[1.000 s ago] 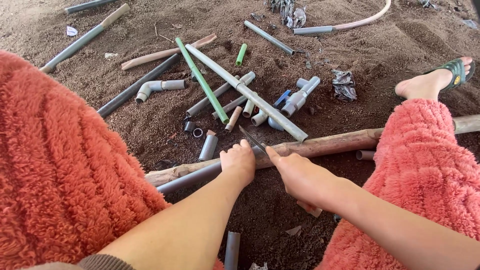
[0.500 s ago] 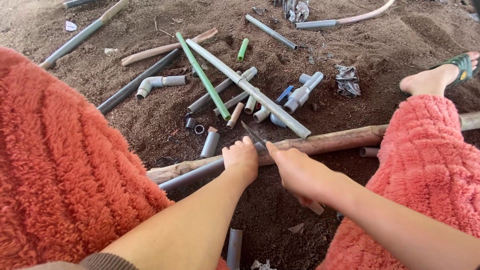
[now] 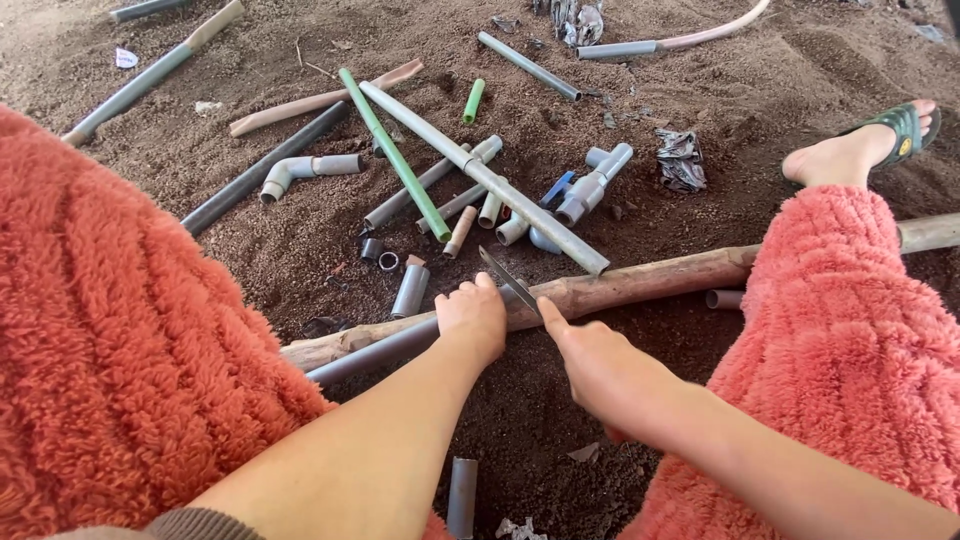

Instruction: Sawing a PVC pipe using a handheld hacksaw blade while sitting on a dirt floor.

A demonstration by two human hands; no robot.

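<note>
I sit on the ground with a rough wooden pole [image 3: 650, 283] lying across in front of me. A grey pipe [image 3: 375, 353] rests along the pole's near side. My left hand [image 3: 474, 316] presses down on the grey pipe where it meets the pole. In my right hand [image 3: 600, 365] I grip a thin saw blade [image 3: 508, 279], index finger stretched along it; the blade slants up and away, its edge set on the pipe beside my left fingers.
Many pipe pieces lie scattered on the soil beyond: a long green pipe [image 3: 395, 155], a long grey pipe [image 3: 485, 180], an elbow fitting [image 3: 295, 172], short offcuts [image 3: 410, 290]. My knees in fuzzy orange fabric [image 3: 120, 330] flank the spot; my sandalled foot [image 3: 860, 150] is at right.
The view has shifted slightly. My hands stay at the same spot on the pipe, with the blade still resting there; little else differs.
</note>
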